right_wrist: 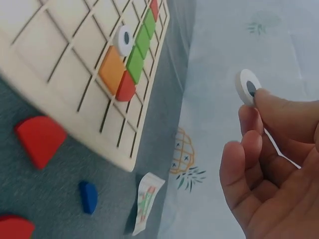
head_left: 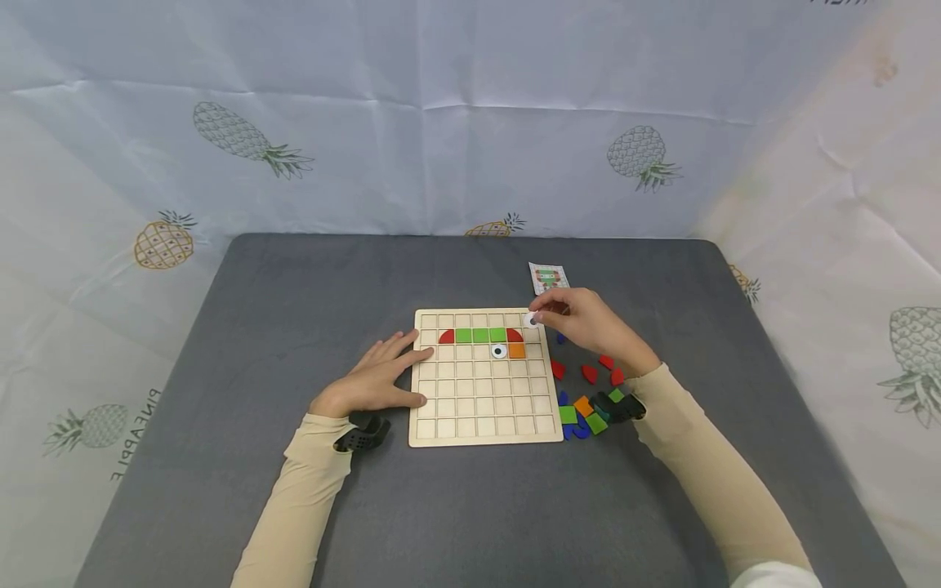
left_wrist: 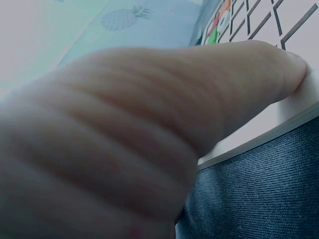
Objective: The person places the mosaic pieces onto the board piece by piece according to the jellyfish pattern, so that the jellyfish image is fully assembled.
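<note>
Pineapple-print cloth (head_left: 456, 155) tops the frame; my right hand (head_left: 586, 317) pinches an eye disc (right_wrist: 245, 84), spread left hand (head_left: 376, 377) seemingly steadying the central grid board (head_left: 486, 406).

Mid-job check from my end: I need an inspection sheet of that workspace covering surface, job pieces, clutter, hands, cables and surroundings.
Surface: grey tabletop.
Job's things: gridded board bearing two red pieces, three green squares, an orange square and an eye disc; picture card beyond it.
Clutter: loose pieces in red, blue, green and orange to the board's right, some overlapping.
Hands: left hand touches the board's left edge; right hand pinches a second disc.
Cables: nothing seen.
Surroundings: pineapple-print cloth.
</note>
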A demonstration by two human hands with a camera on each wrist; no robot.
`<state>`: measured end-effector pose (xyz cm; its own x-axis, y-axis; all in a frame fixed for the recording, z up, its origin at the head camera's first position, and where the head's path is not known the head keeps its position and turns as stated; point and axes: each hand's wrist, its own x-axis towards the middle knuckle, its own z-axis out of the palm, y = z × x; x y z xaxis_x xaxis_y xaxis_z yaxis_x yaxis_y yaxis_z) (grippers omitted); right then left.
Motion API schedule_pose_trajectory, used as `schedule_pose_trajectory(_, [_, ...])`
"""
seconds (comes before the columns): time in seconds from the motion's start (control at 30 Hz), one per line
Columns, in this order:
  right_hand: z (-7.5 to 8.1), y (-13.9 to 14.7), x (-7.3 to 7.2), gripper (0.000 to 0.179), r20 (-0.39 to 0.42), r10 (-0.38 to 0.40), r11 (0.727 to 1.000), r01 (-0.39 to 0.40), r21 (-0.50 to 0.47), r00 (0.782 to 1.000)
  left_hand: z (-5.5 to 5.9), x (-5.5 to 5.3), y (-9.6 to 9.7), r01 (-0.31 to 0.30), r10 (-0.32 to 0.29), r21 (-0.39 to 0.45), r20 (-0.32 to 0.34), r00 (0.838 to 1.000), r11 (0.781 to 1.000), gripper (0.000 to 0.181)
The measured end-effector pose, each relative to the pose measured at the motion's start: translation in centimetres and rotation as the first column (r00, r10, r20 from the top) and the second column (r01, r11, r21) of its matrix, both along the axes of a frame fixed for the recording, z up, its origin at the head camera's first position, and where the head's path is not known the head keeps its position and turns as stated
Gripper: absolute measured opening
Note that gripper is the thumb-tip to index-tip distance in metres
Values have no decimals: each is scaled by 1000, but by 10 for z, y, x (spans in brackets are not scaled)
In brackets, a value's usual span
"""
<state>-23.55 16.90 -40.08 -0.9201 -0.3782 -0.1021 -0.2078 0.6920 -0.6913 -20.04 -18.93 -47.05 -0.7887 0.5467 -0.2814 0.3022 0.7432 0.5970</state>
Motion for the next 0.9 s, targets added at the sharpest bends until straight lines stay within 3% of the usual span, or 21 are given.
schedule_pose_trajectory(0.47, [2, -31, -16, 16, -2, 97, 994, -97, -50, 995, 1, 1, 0, -3, 3, -2, -2, 1000, 1000, 81])
schedule_pose_trajectory(0.9, [-14, -70, -33, 16, 31, 183, 983, -184, 13, 983, 0, -1, 1, -6, 6, -32, 4, 1000, 999, 81])
